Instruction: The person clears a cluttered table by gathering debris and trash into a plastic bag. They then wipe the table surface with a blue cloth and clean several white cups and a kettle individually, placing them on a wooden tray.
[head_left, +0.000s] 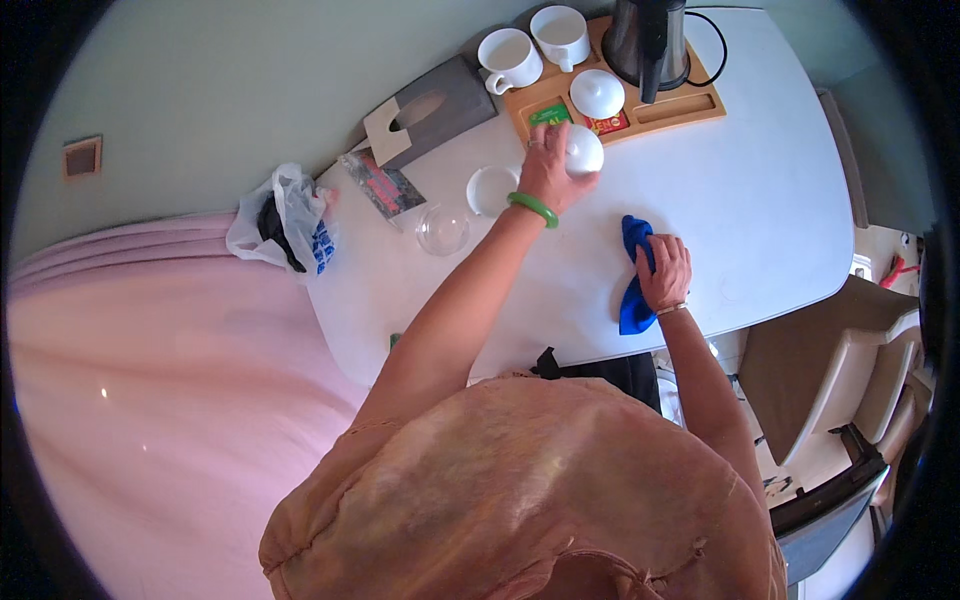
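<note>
My left hand (555, 169), with a green bangle at the wrist, grips a white domed lid (584, 152) near the front edge of the wooden tray (660, 124). Whether the lid touches the tabletop, I cannot tell. On the tray sits a second white domed lid (598, 93) with a small knob. My right hand (667, 271) rests on a crumpled blue cloth (636, 311) on the white table (757, 217), its fingers curled over the cloth's right side. Left of my left hand lie a white round dish or lid (489, 190) and a transparent round vessel (442, 228).
Two white mugs (510, 58) and an electric kettle (649, 45) stand at the back. Packets (550, 114) lie in the tray. Further left are a grey tissue box (439, 105), a printed card (384, 184) and a plastic bag (289, 217). A pink curtain (172, 337) hangs at left.
</note>
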